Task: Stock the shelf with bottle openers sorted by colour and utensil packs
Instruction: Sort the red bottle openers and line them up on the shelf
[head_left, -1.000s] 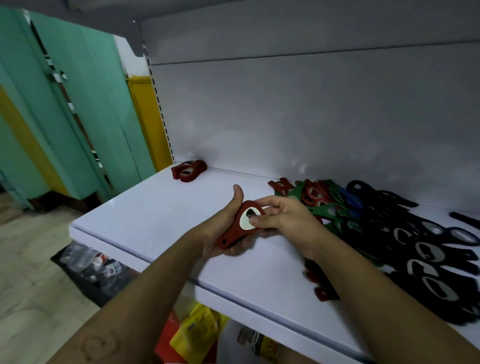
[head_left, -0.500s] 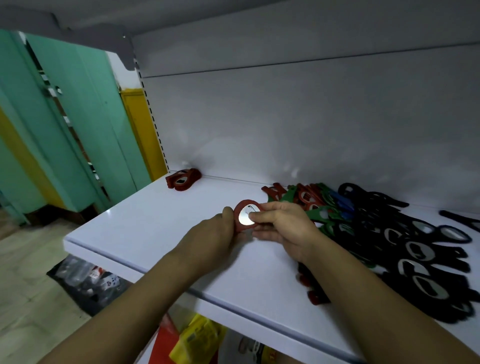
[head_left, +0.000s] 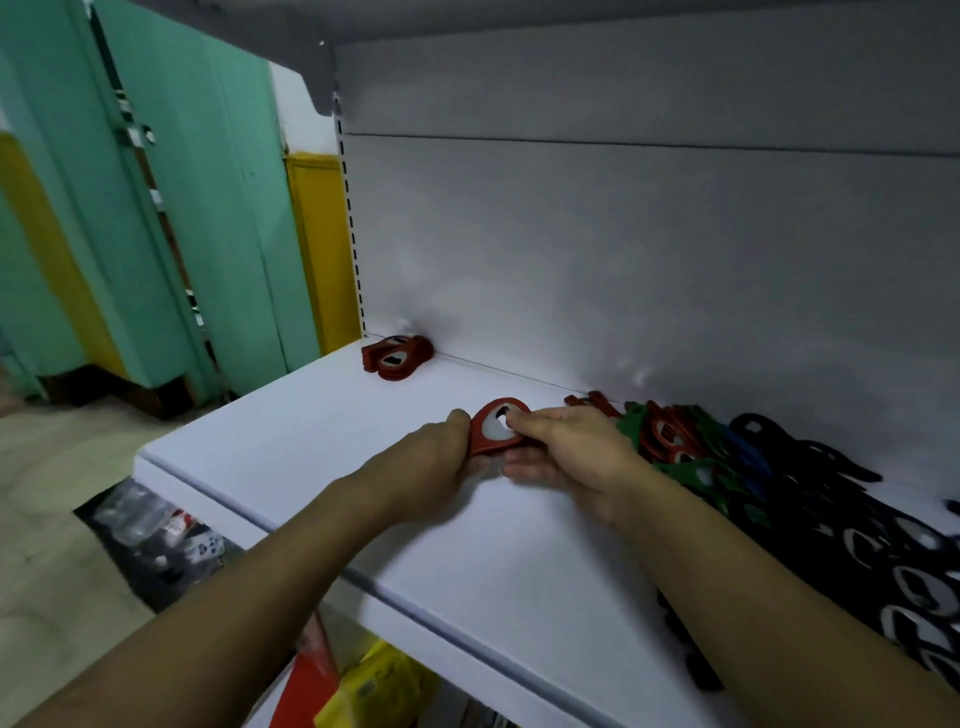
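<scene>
A red bottle opener with a round metal centre stands tilted on the white shelf, held between both hands. My left hand grips its lower left side. My right hand pinches its upper right rim with thumb and fingers. A small stack of red openers lies at the shelf's back left corner. To the right spreads a mixed heap: red and green openers, a few blue ones, then several black ones.
The grey back panel and an upper shelf close in the space. Teal and yellow doors stand to the left. A dark bag of packets lies on the floor, and yellow and red packs sit on the level below.
Both hands have carried the red opener further back on the shelf and tipped it more upright. The camera has moved closer to the shelf.
</scene>
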